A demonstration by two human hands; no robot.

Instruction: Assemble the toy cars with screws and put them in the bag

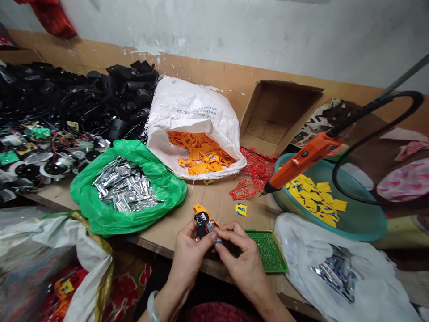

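Observation:
My left hand (187,255) is closed round a small black and orange plastic toy part (202,219), held just above the front edge of the cardboard-covered bench. My right hand (246,259) pinches the same part from the other side, its thumb and forefinger close to a silvery piece (210,226) on it. The fingers hide the part's lower end. Just beyond my hands lies a yellow and blue piece (241,209). Close to my right hand is a green tray (268,250) of tiny metal bits, probably screws.
An orange electric screwdriver (300,158) hangs at the right over a teal basin (365,219) of yellow pieces. A green bag (100,214) holds chromed parts; a white sack (197,103) holds orange ones. Black parts (110,98) heap at the left. Another plastic bag (298,241) stands right.

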